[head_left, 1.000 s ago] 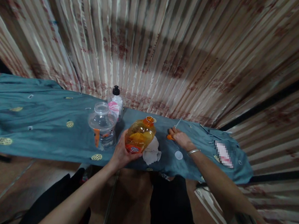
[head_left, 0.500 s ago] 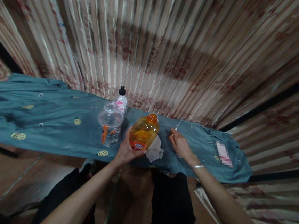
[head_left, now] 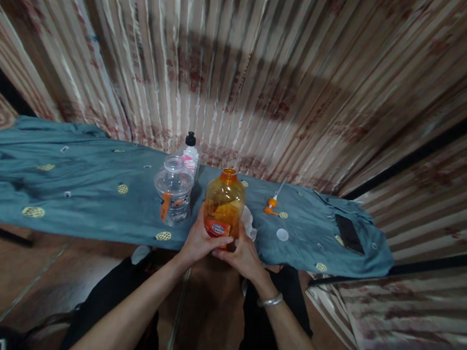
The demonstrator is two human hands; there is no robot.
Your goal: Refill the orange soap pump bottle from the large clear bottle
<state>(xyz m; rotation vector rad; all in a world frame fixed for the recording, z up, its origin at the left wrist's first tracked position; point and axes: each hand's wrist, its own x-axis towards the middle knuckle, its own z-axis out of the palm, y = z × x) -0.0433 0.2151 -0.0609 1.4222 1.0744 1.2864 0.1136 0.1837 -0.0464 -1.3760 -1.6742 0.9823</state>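
Observation:
An amber bottle (head_left: 225,199) with an open mouth and a red label stands upright between my hands at the front of the cloth. My left hand (head_left: 202,240) is wrapped round its lower left side. On its right side my right hand (head_left: 245,255) grips it, the thumbs close together in front. Behind my right hand lies a crumpled white tissue (head_left: 247,220), partly hidden. The orange pump head (head_left: 272,203) with its clear tube rests on the cloth to the right. Left of the bottle stands a clear plastic container (head_left: 173,191) with an orange label.
Behind the clear container is a white bottle (head_left: 190,156) with a black cap. A white disc (head_left: 282,234) and a dark phone (head_left: 349,234) lie on the right part of the teal cloth (head_left: 92,195). Striped curtains (head_left: 242,77) hang behind and at the right.
My right hand has let go of the orange pump, which now lies on the cloth, and has moved left onto the amber bottle. The bottle has gone from tilted to upright.

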